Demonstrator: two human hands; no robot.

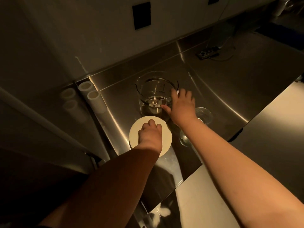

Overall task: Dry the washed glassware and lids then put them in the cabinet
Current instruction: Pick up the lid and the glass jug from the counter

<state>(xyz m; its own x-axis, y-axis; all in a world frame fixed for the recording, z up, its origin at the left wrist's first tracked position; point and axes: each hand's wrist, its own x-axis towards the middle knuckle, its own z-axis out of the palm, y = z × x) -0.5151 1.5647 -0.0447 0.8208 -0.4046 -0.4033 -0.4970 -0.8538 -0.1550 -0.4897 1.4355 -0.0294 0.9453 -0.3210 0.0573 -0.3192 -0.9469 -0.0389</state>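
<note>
Stainless sink (222, 89), dim light. Far left, against the sink wall: two white tubes (92, 96) lying side by side, open ends up-frame. Not part of this step.

Left hand (150, 134) is on the round white lid (166, 137), which lies flat on the sink floor at the near edge. Fingers are curled over the far part of the disc; whether they pinch its rim or only press on it, I cannot tell. Lift advice: hook fingertips under the rim rather than slide it, since a wet flat disc tends to stick to steel.

Centre: large beaker (156, 94), upright, spout to the left, just behind the lid. Some water appears to sit in the bottom.

Right hand (182, 106) is spread against the beaker's right wall, thumb low at the near side, fingers reaching round the back. It looks like a partial wrap, not yet a firm hold. Judgement: close the hand fully before lifting, tip out the water first, keep the glass clear of the lid.

Right of the wrist: small beaker (204, 115), upright. Below it, another small glass piece (184, 139), unclear what. Both still to dry.
</note>
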